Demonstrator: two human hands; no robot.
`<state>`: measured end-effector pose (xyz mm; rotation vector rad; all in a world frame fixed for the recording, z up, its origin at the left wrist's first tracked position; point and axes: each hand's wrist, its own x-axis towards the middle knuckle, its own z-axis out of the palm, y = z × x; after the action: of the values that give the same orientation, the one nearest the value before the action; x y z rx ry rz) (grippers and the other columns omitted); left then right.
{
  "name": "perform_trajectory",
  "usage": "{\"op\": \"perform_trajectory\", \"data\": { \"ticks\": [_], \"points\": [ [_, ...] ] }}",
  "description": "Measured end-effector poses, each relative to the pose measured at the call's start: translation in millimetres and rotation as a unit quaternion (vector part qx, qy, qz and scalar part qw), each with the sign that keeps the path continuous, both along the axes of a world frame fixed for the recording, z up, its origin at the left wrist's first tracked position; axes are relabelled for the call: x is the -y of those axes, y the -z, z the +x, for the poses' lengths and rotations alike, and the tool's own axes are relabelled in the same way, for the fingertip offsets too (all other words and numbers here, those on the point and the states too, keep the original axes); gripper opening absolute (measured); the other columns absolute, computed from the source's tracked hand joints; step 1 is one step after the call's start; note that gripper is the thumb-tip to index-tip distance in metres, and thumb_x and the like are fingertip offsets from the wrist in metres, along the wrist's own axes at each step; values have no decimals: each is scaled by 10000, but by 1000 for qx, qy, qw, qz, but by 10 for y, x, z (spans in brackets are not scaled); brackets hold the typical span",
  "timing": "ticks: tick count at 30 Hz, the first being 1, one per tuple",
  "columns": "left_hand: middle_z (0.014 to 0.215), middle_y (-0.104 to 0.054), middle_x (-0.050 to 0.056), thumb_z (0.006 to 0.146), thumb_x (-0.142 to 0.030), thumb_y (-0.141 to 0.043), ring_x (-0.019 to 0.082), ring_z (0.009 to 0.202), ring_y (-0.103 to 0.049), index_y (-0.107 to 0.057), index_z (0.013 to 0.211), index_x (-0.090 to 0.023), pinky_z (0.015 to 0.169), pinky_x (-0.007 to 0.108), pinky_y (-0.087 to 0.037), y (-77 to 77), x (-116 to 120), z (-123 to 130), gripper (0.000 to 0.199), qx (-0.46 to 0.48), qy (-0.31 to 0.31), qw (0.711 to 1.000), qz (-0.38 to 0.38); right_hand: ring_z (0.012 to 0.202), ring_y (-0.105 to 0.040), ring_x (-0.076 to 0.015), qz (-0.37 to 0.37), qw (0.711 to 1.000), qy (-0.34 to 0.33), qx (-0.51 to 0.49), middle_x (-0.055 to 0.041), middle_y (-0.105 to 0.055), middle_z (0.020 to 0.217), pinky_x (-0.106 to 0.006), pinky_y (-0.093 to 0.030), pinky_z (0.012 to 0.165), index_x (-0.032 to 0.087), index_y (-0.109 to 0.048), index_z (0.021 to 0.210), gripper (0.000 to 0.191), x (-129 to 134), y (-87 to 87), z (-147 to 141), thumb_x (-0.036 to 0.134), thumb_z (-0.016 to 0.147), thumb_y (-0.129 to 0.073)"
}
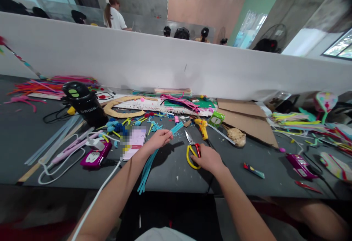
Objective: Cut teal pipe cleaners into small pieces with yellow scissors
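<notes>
My left hand (160, 140) is closed around a bundle of light blue pipe cleaners (147, 170). Their short ends stick out past the fingertips towards the scissors, and the long ends hang down to the table's front edge. My right hand (209, 159) grips a pair of scissors (193, 150) with yellow and red handles. The blades point away from me and sit a little apart from the pipe cleaner ends. Just beyond the scissors lies a yellow glue gun (202, 128). A lit phone (138, 142) rests to the left, behind my left wrist.
A black tumbler (85, 106) stands at the left, near a purple device (96, 155) and white cables. Cardboard sheets (244, 118), a green box (216, 119) and a utility knife (253, 170) lie to the right. A low white partition (154, 65) closes off the back.
</notes>
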<state>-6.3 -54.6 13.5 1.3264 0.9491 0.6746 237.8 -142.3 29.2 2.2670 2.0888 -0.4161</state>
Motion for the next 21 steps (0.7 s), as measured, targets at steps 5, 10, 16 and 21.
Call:
{"op": "perform_trajectory", "data": {
  "ticks": [5,10,16,21],
  "points": [
    [498,-348,-82,803,-620,-584,50,395,-245,-557,780,-161,402,205,-145,-43,-21,22,460,22,-6,1000,-3,881,-682,-298,-37,999,-3,15,-137,-700,959,-311,-386,608,178,-564,894,282,-82,-16,-41,382,717,-647],
    [501,-357,-84,773,-633,-603,45,384,-241,-555,776,-163,406,206,-123,-54,-56,23,473,29,-15,999,-7,922,-684,-313,-45,999,6,17,-153,-691,991,-322,-431,648,161,-552,990,361,-89,-38,-69,329,693,-670],
    [502,-363,-83,771,-639,-593,45,388,-249,-566,782,-152,408,204,-150,-109,-66,52,488,31,-33,999,6,977,-671,-329,-46,999,2,23,-188,-665,1066,-342,-452,703,140,-537,1052,408,-112,11,-136,283,694,-671],
    [498,-369,-79,795,-610,-580,51,390,-262,-572,792,-154,404,200,-165,-66,-37,-32,456,31,-34,999,10,863,-665,-267,-20,999,31,-31,-160,-681,956,-306,-425,650,163,-548,908,225,-186,107,27,320,761,-614]
  ]
}}
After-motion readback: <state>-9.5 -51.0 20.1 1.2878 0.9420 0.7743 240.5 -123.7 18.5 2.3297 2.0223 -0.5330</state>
